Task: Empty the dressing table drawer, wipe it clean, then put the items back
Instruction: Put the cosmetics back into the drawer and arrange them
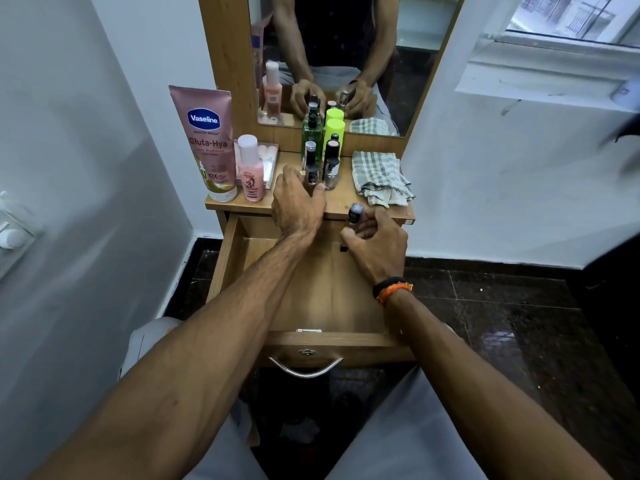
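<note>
The wooden drawer [325,296] of the dressing table is pulled out and its floor looks bare. My left hand [298,206] rests on the tabletop edge, fingers closed around a small nail-polish bottle [311,174] in a cluster of small bottles [330,164]. My right hand [375,242] hovers over the drawer's back right corner, gripping a small dark bottle with a silver cap [355,214]. A checked cloth [379,178] lies crumpled on the tabletop at the right.
A pink Vaseline tube [207,140], a small pink bottle [250,168] and a clear box [270,164] stand on the tabletop's left. A green spray bottle [311,131] and a neon-yellow-capped bottle [334,129] stand by the mirror [346,46]. My knees flank the drawer handle [305,370].
</note>
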`<state>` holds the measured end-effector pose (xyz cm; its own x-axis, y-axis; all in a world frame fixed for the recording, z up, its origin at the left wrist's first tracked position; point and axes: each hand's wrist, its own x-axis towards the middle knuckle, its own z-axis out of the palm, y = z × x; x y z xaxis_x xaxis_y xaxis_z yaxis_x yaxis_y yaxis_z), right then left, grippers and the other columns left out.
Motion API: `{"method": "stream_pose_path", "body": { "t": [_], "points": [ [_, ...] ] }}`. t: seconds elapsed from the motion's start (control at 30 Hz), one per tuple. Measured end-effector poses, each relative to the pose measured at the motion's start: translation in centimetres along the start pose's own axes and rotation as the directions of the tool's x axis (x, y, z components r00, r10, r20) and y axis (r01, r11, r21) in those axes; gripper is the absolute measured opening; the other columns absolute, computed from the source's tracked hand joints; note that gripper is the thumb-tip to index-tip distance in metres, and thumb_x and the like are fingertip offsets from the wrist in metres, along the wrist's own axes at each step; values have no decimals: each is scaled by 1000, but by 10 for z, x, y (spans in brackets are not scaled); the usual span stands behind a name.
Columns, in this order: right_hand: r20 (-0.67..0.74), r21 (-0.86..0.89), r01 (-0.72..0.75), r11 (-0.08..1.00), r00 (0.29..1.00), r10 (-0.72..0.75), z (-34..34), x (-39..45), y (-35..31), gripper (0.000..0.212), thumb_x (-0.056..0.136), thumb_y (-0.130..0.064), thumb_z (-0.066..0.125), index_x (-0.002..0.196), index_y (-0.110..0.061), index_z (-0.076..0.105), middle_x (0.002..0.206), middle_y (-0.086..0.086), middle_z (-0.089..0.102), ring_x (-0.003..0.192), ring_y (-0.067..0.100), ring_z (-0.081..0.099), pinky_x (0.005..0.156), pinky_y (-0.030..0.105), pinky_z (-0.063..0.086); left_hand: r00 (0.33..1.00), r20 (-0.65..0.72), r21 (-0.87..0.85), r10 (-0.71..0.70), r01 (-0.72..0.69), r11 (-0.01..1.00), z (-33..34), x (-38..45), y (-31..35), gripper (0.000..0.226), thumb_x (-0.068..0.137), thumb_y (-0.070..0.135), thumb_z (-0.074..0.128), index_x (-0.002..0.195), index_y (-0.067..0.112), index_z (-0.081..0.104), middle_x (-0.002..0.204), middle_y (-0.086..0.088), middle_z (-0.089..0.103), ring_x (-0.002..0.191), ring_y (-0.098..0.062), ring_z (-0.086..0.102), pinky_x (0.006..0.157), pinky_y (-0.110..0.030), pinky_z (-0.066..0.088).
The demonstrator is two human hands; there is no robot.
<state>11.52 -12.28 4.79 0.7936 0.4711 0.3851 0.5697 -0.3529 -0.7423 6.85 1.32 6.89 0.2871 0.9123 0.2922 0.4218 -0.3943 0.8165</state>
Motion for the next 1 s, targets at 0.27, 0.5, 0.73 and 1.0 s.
{"method": "stream_pose_path", "body": {
  "t": [0.27,0.5,0.73,1.0],
  "points": [
    [145,-185,-114,976,979,142,-3,-19,11,27,76,-35,75,95,-17,69,81,-4,66,76,13,62,72,28,53,999,-9,-30,51,-52,998,-9,-13,-3,27,80,27,71,99,14,56,96,0,62,82,-15,58,66,-32,52],
    [246,-403,-169,900,927,284,4,-23,15,23,74,-22,71,92,-9,67,87,10,66,84,29,65,71,31,54,991,-9,11,135,-135,991,-29,-46,-27,24,82,28,71,94,16,54,91,4,59,80,-14,56,62,-29,48],
    [253,-513,-116,850,927,279,9,-16,13,17,86,-9,63,100,-1,68,95,17,68,93,33,64,77,35,54,975,137,68,174,-185,980,-30,-59,-48,25,81,24,75,102,15,64,95,2,67,81,-12,63,62,-21,50],
    [255,-556,-102,825,924,286,17,-7,16,16,89,-11,62,102,-3,67,100,17,68,96,34,64,79,37,53,925,380,98,14,-56,994,-11,-62,-49,32,81,19,79,111,16,69,102,-2,72,90,-18,66,71,-29,55]
  ]
}}
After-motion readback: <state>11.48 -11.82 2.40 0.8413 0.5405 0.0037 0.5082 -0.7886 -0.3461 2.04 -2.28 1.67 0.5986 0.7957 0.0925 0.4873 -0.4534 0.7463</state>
